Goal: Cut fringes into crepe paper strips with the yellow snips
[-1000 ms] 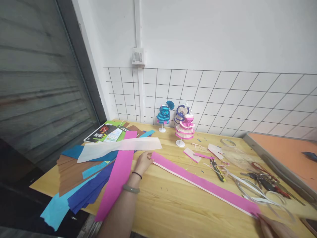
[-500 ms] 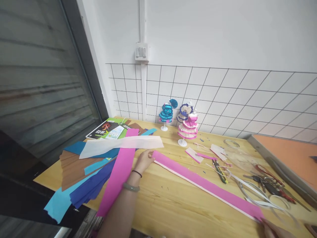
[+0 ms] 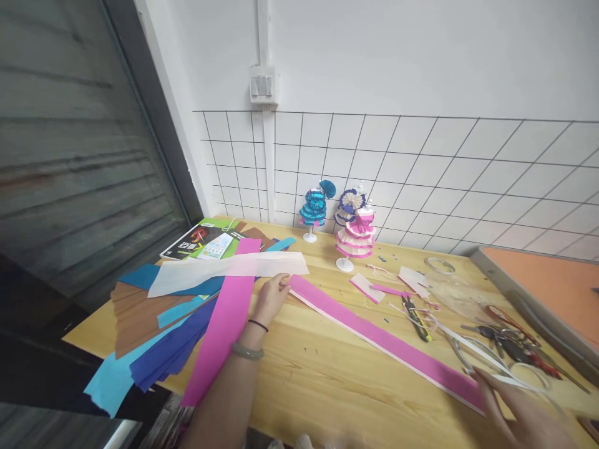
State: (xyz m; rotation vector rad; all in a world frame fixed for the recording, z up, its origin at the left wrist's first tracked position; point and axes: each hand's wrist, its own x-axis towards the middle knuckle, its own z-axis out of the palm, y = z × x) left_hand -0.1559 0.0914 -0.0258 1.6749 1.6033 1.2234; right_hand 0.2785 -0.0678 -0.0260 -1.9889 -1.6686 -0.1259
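Note:
A long pink crepe paper strip [image 3: 374, 332] with a white lower edge stretches diagonally over the table. My left hand [image 3: 272, 297], with a dark band and a bangle on its wrist, pinches the strip's far left end. Over the near right end is my right hand [image 3: 519, 415], fingers apart and slightly blurred, with the fingertips at the strip's upper edge. Part of that end is hidden under the fingers. Left of my left forearm, a wide pink paper piece [image 3: 224, 340] lies under a white paper strip [image 3: 187, 274].
Blue paper [image 3: 173, 358] and brown paper [image 3: 135, 318] are piled left, beside a book [image 3: 189, 244]. Small ruffled paper dresses [image 3: 355, 240] stand on white stands at the back. Pliers [image 3: 415, 318], keys [image 3: 505, 344] and tape [image 3: 440, 266] lie right. An orange-topped surface [image 3: 543, 299] adjoins the table.
My right hand has moved up and left from the strip's corner and comes further into view. My left hand stays at the far end. The view has shifted slightly.

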